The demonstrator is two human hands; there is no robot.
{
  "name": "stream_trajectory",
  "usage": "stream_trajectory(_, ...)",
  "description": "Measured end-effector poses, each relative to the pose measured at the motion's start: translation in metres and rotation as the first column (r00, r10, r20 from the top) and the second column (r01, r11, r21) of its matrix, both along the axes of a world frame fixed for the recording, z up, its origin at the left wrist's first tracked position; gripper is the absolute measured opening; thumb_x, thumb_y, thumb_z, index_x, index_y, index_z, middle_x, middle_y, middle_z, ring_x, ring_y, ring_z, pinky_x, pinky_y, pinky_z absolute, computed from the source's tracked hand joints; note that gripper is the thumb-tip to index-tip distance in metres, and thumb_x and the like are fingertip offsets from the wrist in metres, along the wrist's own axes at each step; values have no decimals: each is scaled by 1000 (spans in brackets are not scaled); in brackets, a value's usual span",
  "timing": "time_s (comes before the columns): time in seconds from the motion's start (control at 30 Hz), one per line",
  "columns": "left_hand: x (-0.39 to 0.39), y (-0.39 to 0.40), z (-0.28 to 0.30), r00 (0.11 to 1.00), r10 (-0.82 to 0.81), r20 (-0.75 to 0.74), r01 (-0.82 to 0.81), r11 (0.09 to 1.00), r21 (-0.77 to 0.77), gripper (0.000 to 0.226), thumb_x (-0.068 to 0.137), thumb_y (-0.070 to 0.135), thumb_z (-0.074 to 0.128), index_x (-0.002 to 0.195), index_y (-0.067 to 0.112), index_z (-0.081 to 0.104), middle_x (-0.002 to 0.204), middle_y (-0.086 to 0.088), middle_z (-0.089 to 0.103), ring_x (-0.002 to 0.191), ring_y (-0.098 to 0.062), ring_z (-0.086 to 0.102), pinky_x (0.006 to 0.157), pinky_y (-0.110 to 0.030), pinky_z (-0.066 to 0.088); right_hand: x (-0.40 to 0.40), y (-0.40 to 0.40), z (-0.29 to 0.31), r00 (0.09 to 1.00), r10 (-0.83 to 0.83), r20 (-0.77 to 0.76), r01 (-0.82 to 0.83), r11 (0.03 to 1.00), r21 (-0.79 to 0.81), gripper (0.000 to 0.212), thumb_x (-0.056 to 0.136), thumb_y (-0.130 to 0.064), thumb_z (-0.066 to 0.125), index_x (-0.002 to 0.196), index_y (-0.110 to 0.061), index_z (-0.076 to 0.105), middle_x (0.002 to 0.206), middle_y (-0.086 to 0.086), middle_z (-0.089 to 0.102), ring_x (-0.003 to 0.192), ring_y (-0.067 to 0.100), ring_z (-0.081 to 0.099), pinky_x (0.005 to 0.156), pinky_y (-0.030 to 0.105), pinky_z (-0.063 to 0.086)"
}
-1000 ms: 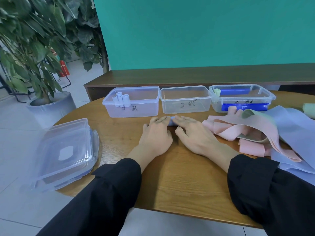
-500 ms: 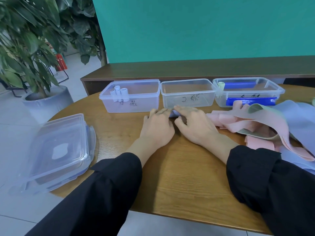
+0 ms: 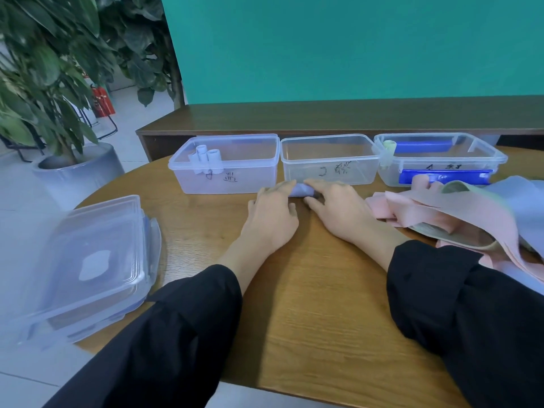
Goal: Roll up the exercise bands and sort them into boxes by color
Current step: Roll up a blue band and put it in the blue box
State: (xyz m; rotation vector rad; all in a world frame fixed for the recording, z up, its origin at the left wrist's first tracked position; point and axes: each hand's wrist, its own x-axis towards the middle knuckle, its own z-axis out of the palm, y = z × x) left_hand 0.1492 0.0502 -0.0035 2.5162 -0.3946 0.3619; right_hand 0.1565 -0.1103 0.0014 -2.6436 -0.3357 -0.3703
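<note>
We see both hands on the wooden counter (image 3: 309, 304), meeting over a small lilac roll (image 3: 303, 190) that lies just in front of the gap between the left box (image 3: 229, 175) and the middle box (image 3: 329, 169). The left hand (image 3: 272, 214) lies palm down with its fingers nearly straight, their tips touching the roll's left end; the right hand (image 3: 338, 209) lies the same way, fingers over the roll's right end and thumb on the counter near it. Neither hand curls round the roll, so we read both as open and pressing. The left box holds a few pale rolls (image 3: 206, 159) standing in its far left corner. The middle box shows nothing inside and has black writing on its front wall. The right box (image 3: 441, 160) holds blue pieces (image 3: 444, 177) and a pale green roll (image 3: 389, 145) at its left rim. To the right of the hands lies a loose heap of bands (image 3: 459, 213), pink, lilac and greenish, overlapping one another. At the counter's left edge rests a stack of clear lids (image 3: 88, 266). A potted plant (image 3: 44, 83) stands on the floor beyond.
</note>
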Motion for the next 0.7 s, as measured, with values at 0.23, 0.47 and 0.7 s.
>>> stream_trajectory(0.23, 6, 4, -4, 997, 36, 61, -29, 993, -117, 52, 100, 15, 60, 150, 20, 47, 150, -3, 54, 140, -25, 45, 117, -39, 34, 11, 1, -7, 994, 17, 106, -19, 1000, 16, 17, 96, -7, 57, 107, -18, 65, 94, 4, 71, 90, 28, 64, 82, 45, 52)
stream_trajectory(0.47, -4, 4, 5, 999, 16, 35, -7, 968, -252, 25, 96, 12, 66, 119, 19, 69, 107, 3, 70, 94, -11, 57, 81, -15, 42, -1, 0, -3, 978, 169, 120, -179, 981, 78, 30, 98, -7, 56, 125, -15, 64, 113, 2, 69, 105, 20, 61, 89, 29, 43)
stream_trajectory(0.7, -21, 8, 12, 998, 51, -36, -59, 946, -319, 28, 104, 17, 56, 131, 15, 63, 116, -3, 69, 107, -20, 59, 78, -13, 34, -11, 1, 7, 982, 187, 15, -180, 914, 362, 33, 102, -21, 57, 135, -21, 61, 123, -6, 67, 114, 8, 63, 104, 30, 47)
